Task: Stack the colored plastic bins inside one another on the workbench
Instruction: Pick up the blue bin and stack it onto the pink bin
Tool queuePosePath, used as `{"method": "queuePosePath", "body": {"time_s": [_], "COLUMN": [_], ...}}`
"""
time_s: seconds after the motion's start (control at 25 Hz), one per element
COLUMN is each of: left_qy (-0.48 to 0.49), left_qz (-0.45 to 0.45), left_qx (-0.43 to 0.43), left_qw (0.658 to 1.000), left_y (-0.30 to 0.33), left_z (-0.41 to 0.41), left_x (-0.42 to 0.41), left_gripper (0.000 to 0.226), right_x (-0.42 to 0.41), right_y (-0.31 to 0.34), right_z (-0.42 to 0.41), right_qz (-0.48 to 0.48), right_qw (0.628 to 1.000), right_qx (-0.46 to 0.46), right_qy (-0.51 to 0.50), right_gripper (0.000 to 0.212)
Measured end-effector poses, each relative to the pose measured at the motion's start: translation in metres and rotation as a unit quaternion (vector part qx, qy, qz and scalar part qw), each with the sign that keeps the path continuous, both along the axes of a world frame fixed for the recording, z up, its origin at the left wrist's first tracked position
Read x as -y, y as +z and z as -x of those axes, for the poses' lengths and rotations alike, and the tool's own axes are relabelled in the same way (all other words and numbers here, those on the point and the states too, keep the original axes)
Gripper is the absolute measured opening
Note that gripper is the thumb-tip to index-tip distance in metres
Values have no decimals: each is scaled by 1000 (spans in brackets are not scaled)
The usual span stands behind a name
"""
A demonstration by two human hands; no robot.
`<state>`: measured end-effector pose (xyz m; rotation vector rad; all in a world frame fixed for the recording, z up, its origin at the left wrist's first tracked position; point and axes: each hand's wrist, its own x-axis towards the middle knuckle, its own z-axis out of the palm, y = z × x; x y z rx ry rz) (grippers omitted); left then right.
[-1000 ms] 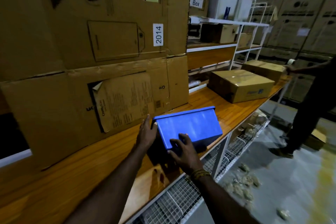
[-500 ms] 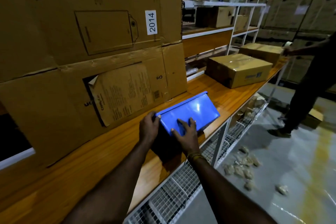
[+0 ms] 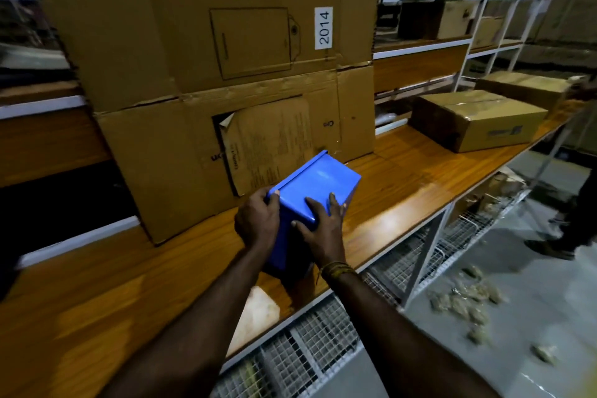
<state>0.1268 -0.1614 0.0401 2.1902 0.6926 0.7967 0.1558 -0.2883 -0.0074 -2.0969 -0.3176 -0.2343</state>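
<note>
- A glossy blue rectangular plastic bin (image 3: 315, 186) is held in the centre of the frame, tipped so that a flat closed face is turned up toward the camera; its opening cannot be seen.
- The bin's left corner is gripped by the left hand (image 3: 257, 221), with the fingers curled over the raised rim.
- The near right part of the bin is clasped by the right hand (image 3: 323, 229), its fingers spread across the blue face; a band of threads (image 3: 336, 269) is worn on that wrist.
- The bin is kept over the near edge of the glossy orange wooden workbench (image 3: 403, 203); whether its lower end touches the wood cannot be told.
- Just behind the bin, tall brown corrugated cardboard cartons (image 3: 226, 42) are stood on the bench, one marked with a white "2014" label (image 3: 323, 27).
- A sealed brown cardboard box (image 3: 478, 119) is seen well apart, at the right of the frame.
- Wire mesh shelving (image 3: 310, 355) is visible under the bench at lower centre.
</note>
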Motion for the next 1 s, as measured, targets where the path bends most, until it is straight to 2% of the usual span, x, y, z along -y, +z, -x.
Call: {"method": "queuePosePath", "body": {"time_s": [0.12, 0.28, 0.68, 0.92, 1.0], "left_qy": [16, 5, -25, -33, -31], "left_qz": [-11, -19, -44, -159, -186], "left_qx": [5, 32, 161, 109, 72], "left_qw": [1000, 999, 986, 981, 979], "left_y": [13, 22, 59, 65, 53], "left_z": [29, 62, 112, 151, 172], "left_x": [-4, -11, -62, -97, -106], "left_gripper": [34, 48, 49, 64, 66], "right_x": [-18, -43, -97, -137, -148], "right_y": [7, 24, 79, 52, 31], "right_z": [17, 41, 88, 125, 145], "right_qz": [-26, -100, -131, -237, -235], "right_qw": [1000, 995, 991, 964, 956], "right_qx": [12, -16, 0, -88, -134], "right_qy": [-13, -17, 24, 85, 112], "right_gripper": [54, 53, 37, 24, 23]}}
